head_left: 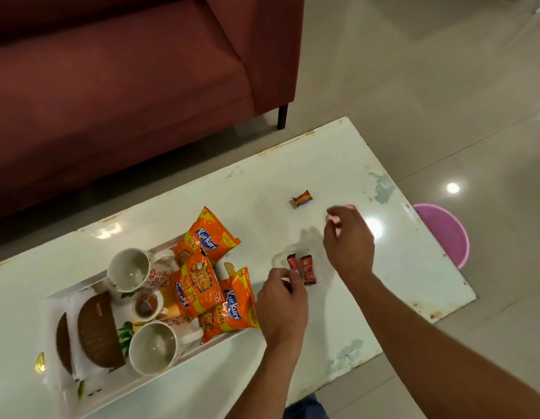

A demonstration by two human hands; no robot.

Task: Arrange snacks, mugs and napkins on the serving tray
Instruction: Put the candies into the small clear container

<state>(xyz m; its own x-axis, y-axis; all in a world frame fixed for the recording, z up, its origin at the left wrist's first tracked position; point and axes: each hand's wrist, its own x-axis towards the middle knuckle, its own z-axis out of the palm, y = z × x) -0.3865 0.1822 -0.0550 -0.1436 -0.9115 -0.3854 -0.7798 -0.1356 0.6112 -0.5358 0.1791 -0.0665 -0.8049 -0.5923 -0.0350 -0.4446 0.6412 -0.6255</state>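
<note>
Mugs (132,269), chips (199,282), napkins (79,368) on tray (160,247); candy pair (303,269) and lone candy (302,199) at its 12 o'clock remain. Left hand (282,300) curled at pair, right hand (348,240) curled at 2 o'clock; cannot tell either grip.

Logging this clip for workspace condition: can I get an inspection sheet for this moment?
Surface: white table, paint chipped at edges.
Job's things: tray holds two mugs, three snack packets, napkins; three candies lie off it.
Clutter: nothing seen.
Grips: left hand curled at the paired candies, right hand over the table; holds unclear.
Cables: nothing seen.
Surroundings: red sofa, pink bucket, tiled floor.
</note>
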